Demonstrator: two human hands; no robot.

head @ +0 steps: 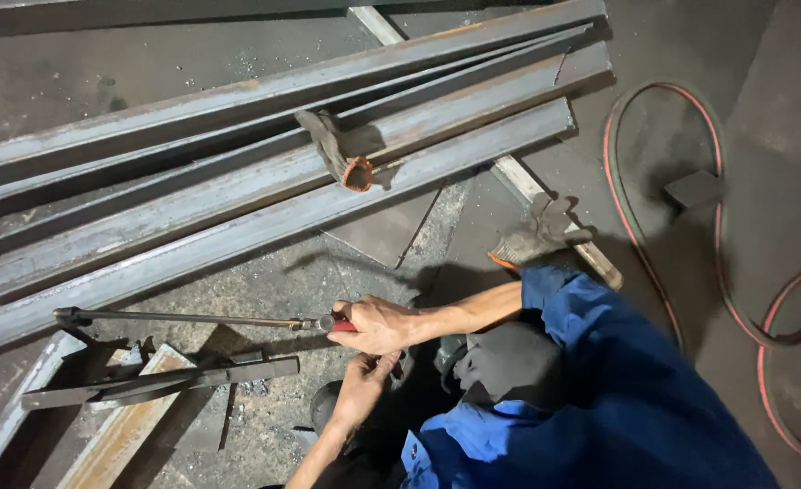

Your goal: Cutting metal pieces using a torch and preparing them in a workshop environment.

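Steel cutting torch (192, 319) clenched at its red grip by right hand (378, 324), long axis running leftward; left hand (361, 385) curled just below.

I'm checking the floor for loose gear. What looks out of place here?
Two work gloves lie discarded: one glove slumped on the steel bars, another glove on the floor by the person's elbow. Both hands are bare, the right hand gripping the torch and the left hand just beneath it.
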